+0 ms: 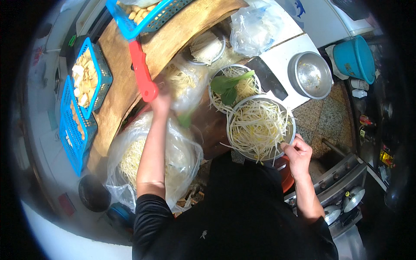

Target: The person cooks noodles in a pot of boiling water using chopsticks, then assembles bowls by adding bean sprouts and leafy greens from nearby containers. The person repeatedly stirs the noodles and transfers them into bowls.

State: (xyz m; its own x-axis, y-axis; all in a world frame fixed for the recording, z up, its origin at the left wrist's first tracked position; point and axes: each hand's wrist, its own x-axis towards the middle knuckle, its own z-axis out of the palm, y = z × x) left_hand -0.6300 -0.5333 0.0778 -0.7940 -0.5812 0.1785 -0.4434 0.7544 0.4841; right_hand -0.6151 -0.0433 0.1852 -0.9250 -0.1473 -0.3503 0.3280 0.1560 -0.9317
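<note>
My right hand (297, 152) grips the rim of a metal bowl (291, 120) heaped with bean sprouts (258, 125), the thumb inside the edge. Beyond it, a second bowl holds more sprouts (247, 89) with green leaves (227, 86) on top. My left hand (161, 96) is motion-blurred beside the round end of a red plastic handle-like object (140, 68); whether its fingers hold anything is unclear. Under my left forearm lies a large clear plastic bag (182, 156) of bean sprouts. A smaller bag (195, 87) of pale strips sits past my left hand. A blurred green leaf (185, 119) shows nearby.
Blue plastic baskets (105, 73) of cut pale food stand on a curved wooden board (182, 29). A bowl of enoki-like mushrooms (206, 47) sits ahead. An empty metal bowl (313, 74) and a blue bucket (352, 58) are at right. A stove (338, 182) is near my right elbow.
</note>
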